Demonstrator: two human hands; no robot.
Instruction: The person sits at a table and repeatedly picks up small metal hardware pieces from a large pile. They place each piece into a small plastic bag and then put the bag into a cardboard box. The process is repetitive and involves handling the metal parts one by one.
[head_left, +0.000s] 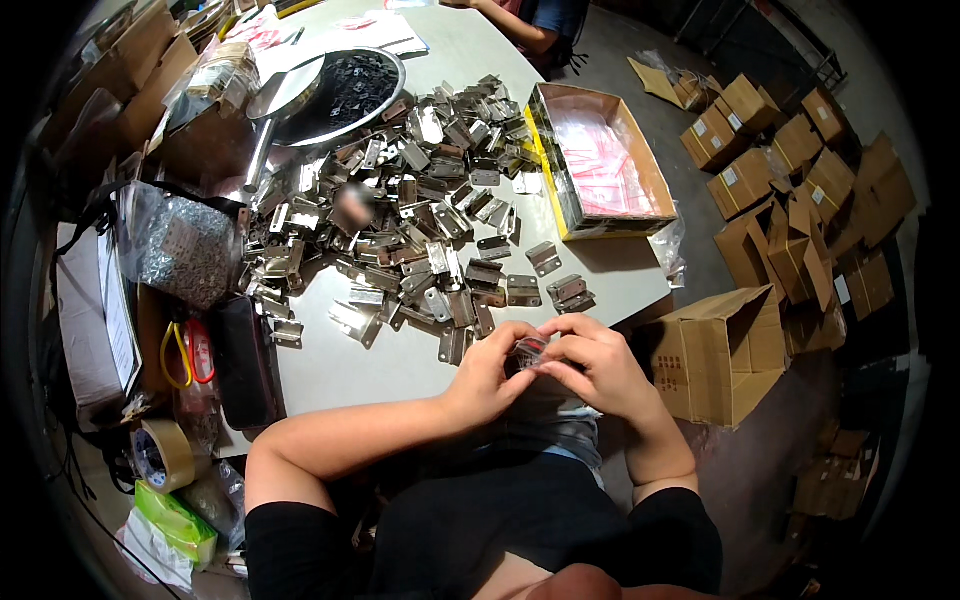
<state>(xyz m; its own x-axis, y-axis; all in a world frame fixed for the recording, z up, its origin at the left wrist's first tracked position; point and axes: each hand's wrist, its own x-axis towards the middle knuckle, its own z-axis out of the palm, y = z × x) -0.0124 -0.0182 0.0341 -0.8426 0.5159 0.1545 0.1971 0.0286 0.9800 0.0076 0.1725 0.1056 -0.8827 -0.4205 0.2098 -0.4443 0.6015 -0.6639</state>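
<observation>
My left hand and my right hand meet at the table's near edge, both closed on a small clear plastic bag with red print. Whatever may be inside the bag is mostly hidden by my fingers. Just beyond them lie a few loose bent metal brackets, silvery with screw holes. A large heap of the same kind of brackets spreads over the middle of the table. To its right stands an open cardboard box of flat plastic bags with red print.
A metal bowl of small black parts stands far left, with a metal scoop across its rim. Scissors, a dark case and tape sit left. Cardboard boxes cover floor at right. Another person's arm shows at the far edge.
</observation>
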